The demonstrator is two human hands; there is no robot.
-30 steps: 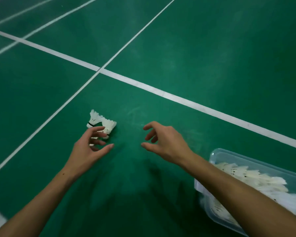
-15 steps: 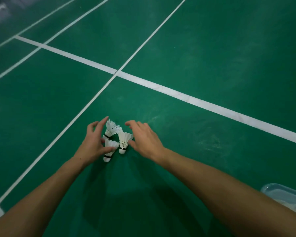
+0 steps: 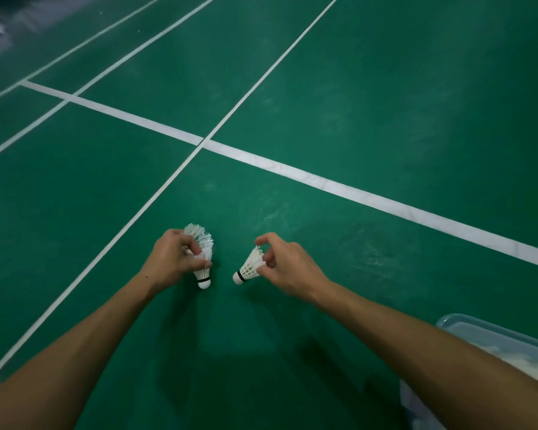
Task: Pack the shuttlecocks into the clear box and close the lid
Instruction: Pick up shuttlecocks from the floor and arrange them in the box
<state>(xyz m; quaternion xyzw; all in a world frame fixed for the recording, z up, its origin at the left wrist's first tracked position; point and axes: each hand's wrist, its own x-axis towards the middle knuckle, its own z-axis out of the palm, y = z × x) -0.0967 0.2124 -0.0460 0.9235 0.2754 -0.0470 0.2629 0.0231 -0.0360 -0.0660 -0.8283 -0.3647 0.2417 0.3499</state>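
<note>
My left hand (image 3: 174, 262) grips a small bunch of white feather shuttlecocks (image 3: 203, 252) just above the green court floor, one cork tip pointing down. My right hand (image 3: 284, 263) pinches a single white shuttlecock (image 3: 251, 266) by its feathers, cork tip pointing down and to the left. The two hands are a short way apart. The clear box (image 3: 491, 335) shows at the lower right edge, partly hidden behind my right forearm, with white shuttlecocks inside. I see no lid.
White court lines (image 3: 292, 169) cross the green floor ahead and to the left of my hands. A dim, blurred area lies at the far top left.
Both hands have closed on the shuttlecocks that lay on the floor and lifted them. The hands have moved apart, the left with a bunch and the right with one.
</note>
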